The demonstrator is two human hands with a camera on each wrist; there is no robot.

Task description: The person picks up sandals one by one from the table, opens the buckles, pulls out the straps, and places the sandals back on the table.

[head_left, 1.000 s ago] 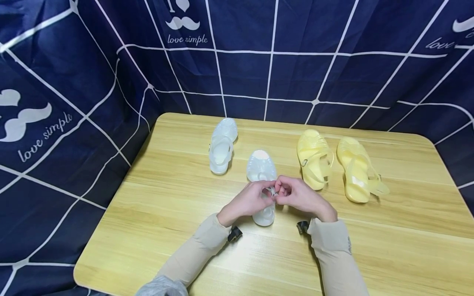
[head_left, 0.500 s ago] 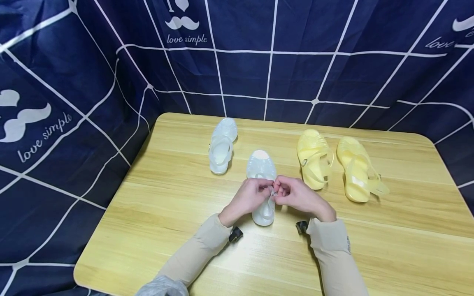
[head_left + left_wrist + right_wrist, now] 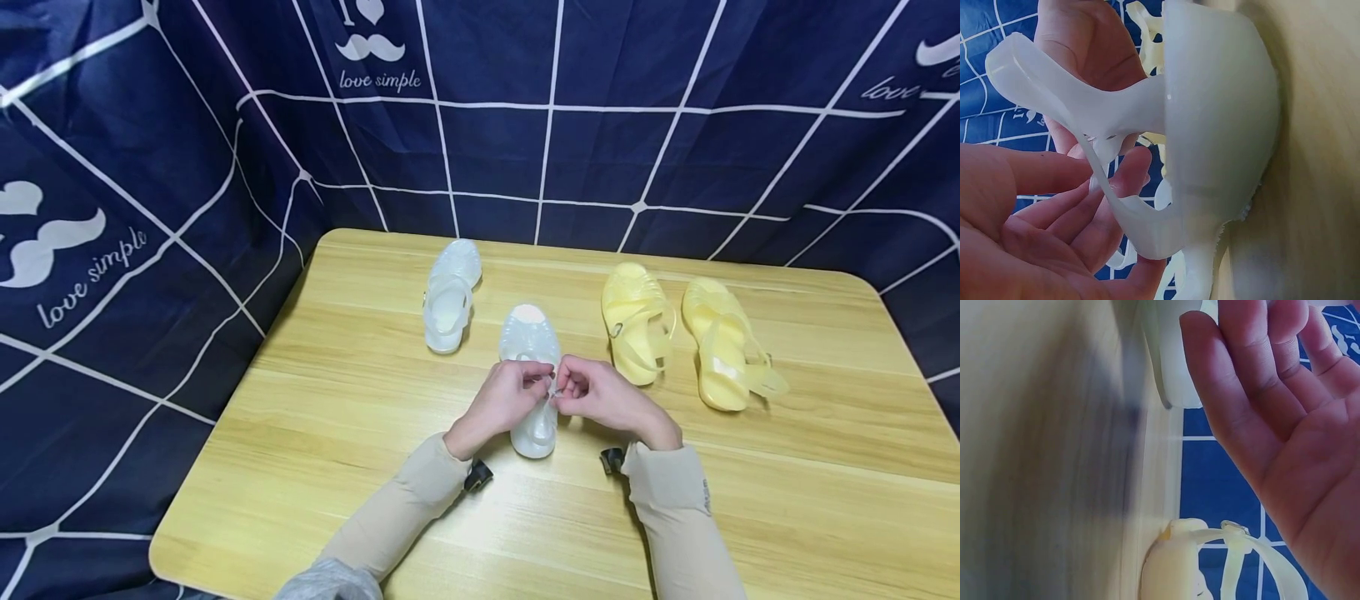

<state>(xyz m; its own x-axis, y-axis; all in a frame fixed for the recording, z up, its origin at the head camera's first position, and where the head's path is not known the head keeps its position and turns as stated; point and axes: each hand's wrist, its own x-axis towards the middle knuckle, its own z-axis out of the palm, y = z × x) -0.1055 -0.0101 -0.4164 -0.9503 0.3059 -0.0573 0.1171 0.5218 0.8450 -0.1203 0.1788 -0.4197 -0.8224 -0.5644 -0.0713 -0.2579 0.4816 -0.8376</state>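
A white translucent jelly sandal (image 3: 528,332) stands on the table with its toe pointing away from me. My left hand (image 3: 504,400) pinches the sandal's ankle strap (image 3: 1041,94) near its fastening. Opposite it, my right hand (image 3: 603,396) pinches a small part of the strap at the sandal's right side. The fingertips of both hands almost meet there. In the left wrist view the sandal's heel (image 3: 1225,119) fills the middle, with the strap looping out from it. Fingers hide most of the fastening. The right wrist view shows the right fingers (image 3: 1210,375) curled beside the sandal.
Another white sandal (image 3: 448,321) stands farther back on the left. To the right are two yellow sandals, one nearer (image 3: 628,292) and one farther right (image 3: 723,375) with its strap hanging out. A blue grid-patterned cloth (image 3: 487,150) surrounds the wooden table (image 3: 300,433).
The left fingers have shifted slightly at the strap, and less of the strap piece shows between the hands. The right hand has barely moved; the sandals stay in place.
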